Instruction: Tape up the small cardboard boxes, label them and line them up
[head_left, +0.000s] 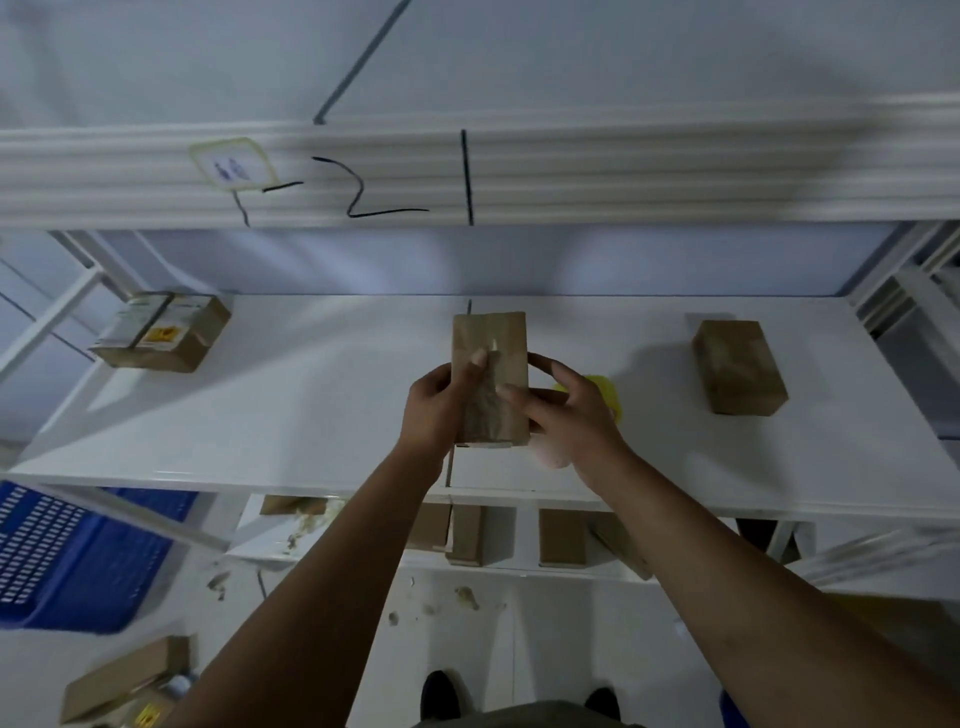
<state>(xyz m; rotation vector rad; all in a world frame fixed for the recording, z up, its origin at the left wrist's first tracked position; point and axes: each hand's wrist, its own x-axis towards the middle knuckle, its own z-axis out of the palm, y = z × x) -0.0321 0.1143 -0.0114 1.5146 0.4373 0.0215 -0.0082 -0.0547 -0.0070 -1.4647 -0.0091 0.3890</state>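
A small brown cardboard box (491, 343) is held above the white shelf (311, 405), its taped face toward me. My left hand (434, 405) grips its left side, thumb across the tape strip. My right hand (566, 410) holds its right side, fingers curled round the edge and index finger on the face. Behind that hand a yellow object (605, 389) peeks out, mostly hidden. A second taped box (737, 366) lies on the shelf at the right. A larger box with a yellow label (163, 332) sits at the far left.
A lower shelf holds several more cardboard boxes (561, 538). A blue plastic crate (78, 556) stands on the floor at the left, with flat boxes (124, 680) in front of it. The upper shelf edge (467, 176) carries black marker writing. Cardboard scraps litter the floor.
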